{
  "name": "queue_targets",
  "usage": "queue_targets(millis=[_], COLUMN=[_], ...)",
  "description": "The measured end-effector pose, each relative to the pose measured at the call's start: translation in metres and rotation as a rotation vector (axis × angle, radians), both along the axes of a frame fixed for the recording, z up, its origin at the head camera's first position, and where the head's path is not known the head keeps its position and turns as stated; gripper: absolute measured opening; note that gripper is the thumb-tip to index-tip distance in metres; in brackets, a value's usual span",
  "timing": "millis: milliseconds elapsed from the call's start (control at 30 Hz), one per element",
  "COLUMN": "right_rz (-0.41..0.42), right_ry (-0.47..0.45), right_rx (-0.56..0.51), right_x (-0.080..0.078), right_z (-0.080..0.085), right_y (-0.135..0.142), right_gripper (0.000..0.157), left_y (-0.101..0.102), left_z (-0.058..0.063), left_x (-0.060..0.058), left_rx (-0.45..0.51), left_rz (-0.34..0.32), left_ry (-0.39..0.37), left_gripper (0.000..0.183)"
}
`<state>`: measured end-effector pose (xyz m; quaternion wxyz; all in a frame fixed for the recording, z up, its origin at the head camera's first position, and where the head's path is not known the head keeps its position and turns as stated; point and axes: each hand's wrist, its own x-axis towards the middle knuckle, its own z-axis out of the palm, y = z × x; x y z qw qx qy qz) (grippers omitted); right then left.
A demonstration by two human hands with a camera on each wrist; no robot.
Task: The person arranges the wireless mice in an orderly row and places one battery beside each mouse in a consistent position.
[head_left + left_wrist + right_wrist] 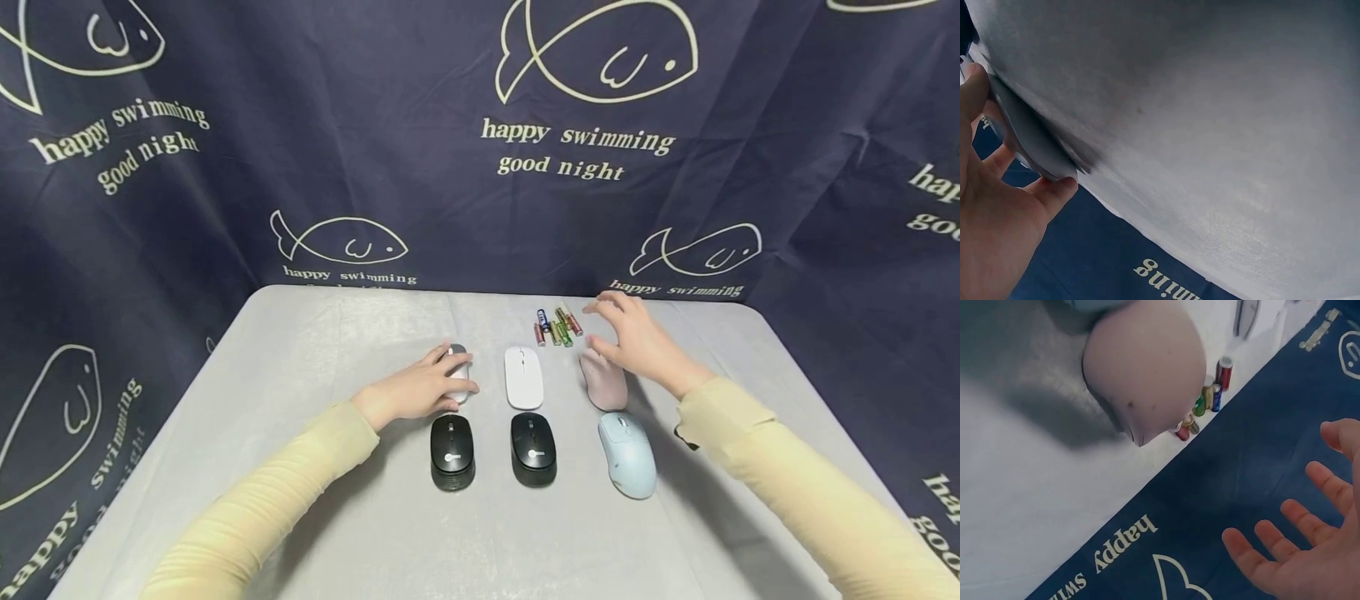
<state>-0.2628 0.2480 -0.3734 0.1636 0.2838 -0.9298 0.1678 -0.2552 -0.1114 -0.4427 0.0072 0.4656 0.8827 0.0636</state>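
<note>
My left hand (416,387) holds a grey-and-white computer mouse (458,372) at the left of the back row, its fingers spread over it. In the left wrist view, thumb and fingertips grip the edges of that mouse (1032,137), whose dark side faces the camera. Above the pink mouse (606,385) at the right, my right hand (645,340) hovers with fingers extended. The right wrist view has this hand (1307,550) apart from the pink mouse (1144,362), holding nothing. Several small batteries (565,333) lie to the left of its fingertips.
Between the hands lies a white mouse (523,379). The front row has a black mouse (452,446), a second black mouse (534,446) and a light blue mouse (628,457). A dark blue printed curtain (420,150) hangs behind the pale table (360,533).
</note>
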Motion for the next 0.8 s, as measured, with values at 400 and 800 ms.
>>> queue_targets(millis=[400,800], right_rz=[-0.003,0.058], right_ry=[-0.127,-0.186], right_rx=[0.111,0.273], right_x=[-0.038,-0.065], right_z=[-0.009,-0.017], right_y=[-0.008,-0.034], right_gripper=[0.048,0.057], left_y=[-0.001,0.000], left_z=[-0.002,0.000], left_x=[0.000,0.000], left_rx=[0.009,0.000], left_rz=[-0.009,-0.007], left_ry=[0.033,0.024], left_gripper=[0.037,0.037])
